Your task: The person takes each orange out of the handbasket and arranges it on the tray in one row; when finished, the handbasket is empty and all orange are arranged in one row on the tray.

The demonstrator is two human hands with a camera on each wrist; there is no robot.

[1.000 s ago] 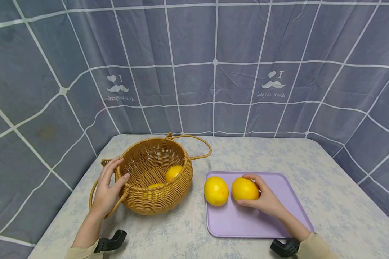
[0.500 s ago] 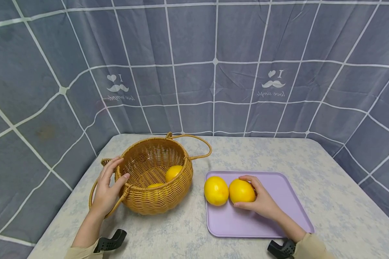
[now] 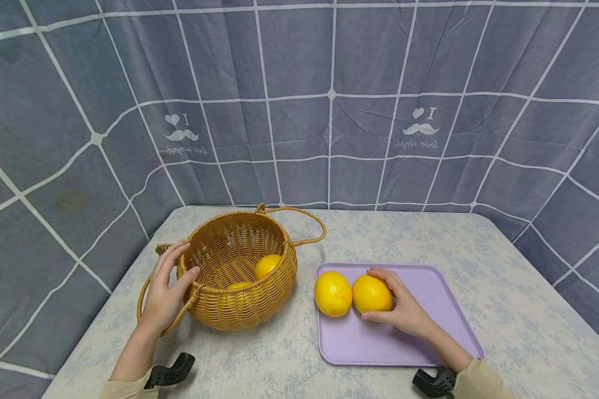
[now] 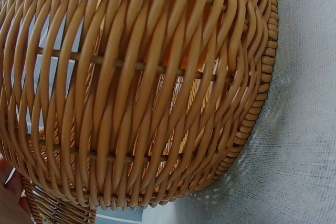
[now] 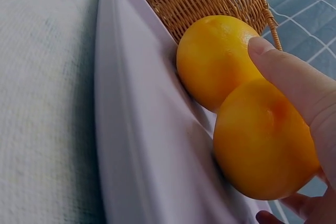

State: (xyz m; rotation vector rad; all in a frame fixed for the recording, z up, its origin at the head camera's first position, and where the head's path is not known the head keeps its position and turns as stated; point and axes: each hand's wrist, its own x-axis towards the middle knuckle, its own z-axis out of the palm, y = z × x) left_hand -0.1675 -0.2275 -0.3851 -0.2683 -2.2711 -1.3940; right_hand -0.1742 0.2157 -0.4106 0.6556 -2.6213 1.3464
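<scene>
A wicker basket point(image 3: 244, 305) stands at the left of the table with yellow fruit point(image 3: 267, 266) inside. My left hand point(image 3: 163, 296) rests on its left rim, thumb over the edge; the left wrist view shows the woven side point(image 4: 126, 93) close up. On the purple tray point(image 3: 369, 346) two yellow fruits sit side by side, touching. My right hand point(image 3: 404, 310) holds the right-hand fruit point(image 3: 371, 293) between thumb and fingers. The other fruit point(image 3: 333, 293) lies by the tray's left edge. In the right wrist view the held fruit point(image 5: 265, 142) is beneath my thumb.
A pale patterned table point(image 3: 289, 354) carries both basket and tray. One basket handle point(image 3: 309, 241) sticks out toward the tray, at the back. Behind and at the sides hangs a grey-blue checked cloth point(image 3: 299, 127).
My right hand and its fruit have moved slightly left, closing the small gap to the other fruit. The left hand and basket have not visibly moved.
</scene>
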